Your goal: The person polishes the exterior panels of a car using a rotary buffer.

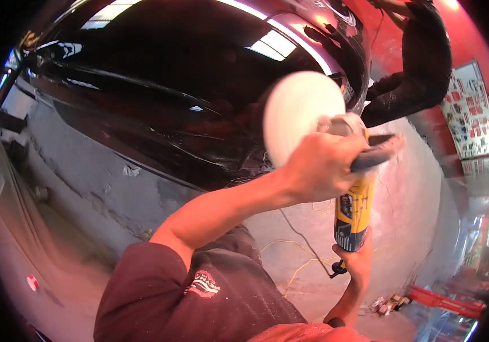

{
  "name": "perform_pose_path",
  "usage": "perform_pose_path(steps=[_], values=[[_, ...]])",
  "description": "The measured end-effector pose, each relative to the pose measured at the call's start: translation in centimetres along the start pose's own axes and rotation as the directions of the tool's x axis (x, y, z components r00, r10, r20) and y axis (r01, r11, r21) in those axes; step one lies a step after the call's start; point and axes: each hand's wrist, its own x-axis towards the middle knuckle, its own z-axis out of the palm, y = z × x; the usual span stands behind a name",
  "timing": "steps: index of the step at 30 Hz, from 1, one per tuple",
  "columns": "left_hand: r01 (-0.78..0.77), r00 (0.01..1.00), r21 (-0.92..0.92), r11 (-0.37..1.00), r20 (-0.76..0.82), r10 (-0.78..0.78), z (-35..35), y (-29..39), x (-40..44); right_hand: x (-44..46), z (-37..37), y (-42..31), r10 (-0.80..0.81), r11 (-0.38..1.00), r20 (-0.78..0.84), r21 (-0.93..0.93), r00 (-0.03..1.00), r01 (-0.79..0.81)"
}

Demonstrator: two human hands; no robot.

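Observation:
A yellow and black polisher (pixel 355 206) with a round white pad (pixel 297 117) is held between both hands. My left hand (pixel 325 165) is closed round the dark handle (pixel 376 154) near the tool's head. Lower down, my right hand (pixel 358 256) grips the rear end of the body, where a cord comes out; some of its fingers are hidden. The pad is tilted, its edges blurred, beside the dark glossy car body (pixel 159 85). Whether it touches the paint I cannot tell.
Another person in dark clothes (pixel 425 57) stands at the upper right. A yellow cable (pixel 297 273) and a dark cord cross the grey floor (pixel 410 216). A poster board (pixel 469 111) hangs on the right, a red metal bar (pixel 447 302) lies lower right, and plastic sheeting (pixel 22 211) hangs left.

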Motion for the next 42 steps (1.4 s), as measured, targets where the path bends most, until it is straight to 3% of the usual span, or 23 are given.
perform_pose_path(steps=[2,4,6,7,8,9,10,14,15,17,21,23,25,26,28,29,32,35,37,41,42], values=[[-0.001,1.0,-0.012,1.0,-0.021,0.001,-5.0,2.2,-1.3,-1.0,2.1,-3.0,-0.058,0.998,0.014,0.018,0.998,0.058],[0.023,0.999,0.146,0.989,-0.036,-0.018,-10.0,3.7,-2.3,-1.1,4.1,-5.7,-0.23,0.971,0.064,-0.047,0.971,0.233],[0.014,0.984,0.251,0.968,-0.177,0.032,-14.0,4.7,-3.4,-0.9,6.4,-8.2,-0.277,0.96,0.143,0.003,0.95,0.28],[-0.008,0.954,0.144,0.99,-0.295,0.051,-15.2,4.2,-4.3,-0.8,7.4,-8.8,-0.3,0.952,0.179,-0.001,0.937,0.305],[0.032,0.953,0.273,0.962,-0.299,0.053,-17.0,5.2,-4.8,-0.7,8.2,-9.1,-0.328,0.941,0.222,-0.007,0.919,0.337],[0.117,0.9,0.119,0.986,-0.433,-0.054,-17.8,5.4,-5.5,-0.7,8.7,-10.4,-0.276,0.957,0.268,-0.011,0.923,0.289],[0.13,0.884,0.16,0.978,-0.466,-0.041,-19.0,5.5,-6.1,-0.8,9.1,-12.0,-0.223,0.971,0.323,-0.016,0.92,0.241],[0.124,0.919,0.04,0.992,-0.383,-0.099,-19.0,7.1,-6.7,-1.1,9.0,-11.7,-0.184,0.983,0.397,0.067,0.899,0.172],[0.149,0.934,0.153,0.977,-0.345,-0.088,-17.8,7.3,-6.7,-1.1,8.9,-10.3,-0.217,0.976,0.356,0.095,0.909,0.196],[0.099,0.968,0.199,0.975,-0.248,-0.048,-15.1,7.5,-5.6,-1.2,8.0,-7.1,-0.286,0.956,0.268,0.148,0.92,0.254],[-0.1,0.994,0.087,0.991,-0.023,0.103,-7.0,5.9,-0.7,-0.9,4.7,-2.0,-0.22,0.952,0.108,0.241,0.969,0.189],[-0.061,0.998,-0.087,0.994,-0.01,0.061,-1.7,3.5,0.8,-0.2,2.9,1.1,-0.119,0.966,0.057,0.235,0.991,0.102],[0.038,0.991,0.067,0.997,0.127,-0.046,0.8,2.4,1.7,0.3,1.3,3.3,-0.09,0.969,0.067,0.236,0.994,0.072],[0.063,0.987,0.102,0.993,0.14,-0.077,2.0,2.3,2.1,0.2,0.7,4.1,-0.074,0.97,0.064,0.238,0.995,0.057],[-0.042,0.996,0.206,0.978,0.085,0.025,3.6,2.3,1.6,-0.4,-0.3,5.2,-0.058,0.989,0.081,0.138,0.995,0.046],[0.01,0.996,0.194,0.981,0.089,-0.027,3.8,2.9,0.9,-1.0,-0.8,5.8,-0.047,0.995,0.085,0.088,0.995,0.04],[0.178,0.966,0.179,0.968,0.156,-0.207,3.1,4.7,-1.7,-2.6,-0.6,6.3,-0.067,0.979,0.114,0.201,0.991,0.043],[0.124,0.975,0.184,0.975,0.158,-0.154,3.4,4.3,-1.4,-2.7,-0.7,6.2,0.02,0.954,0.194,0.289,0.981,-0.076],[0.16,0.967,0.16,0.974,0.173,-0.187,3.9,4.0,-0.4,-1.8,-1.4,6.0,0.01,0.954,0.183,0.292,0.983,-0.064],[0.015,0.997,0.152,0.988,0.071,-0.026,5.2,2.0,3.4,1.3,-2.8,4.7,-0.016,0.972,0.115,0.235,0.993,-0.012],[0.043,0.996,0.15,0.988,0.074,-0.055,5.2,2.0,3.4,1.8,-3.0,4.2,-0.017,0.977,0.105,0.214,0.994,-0.005]])
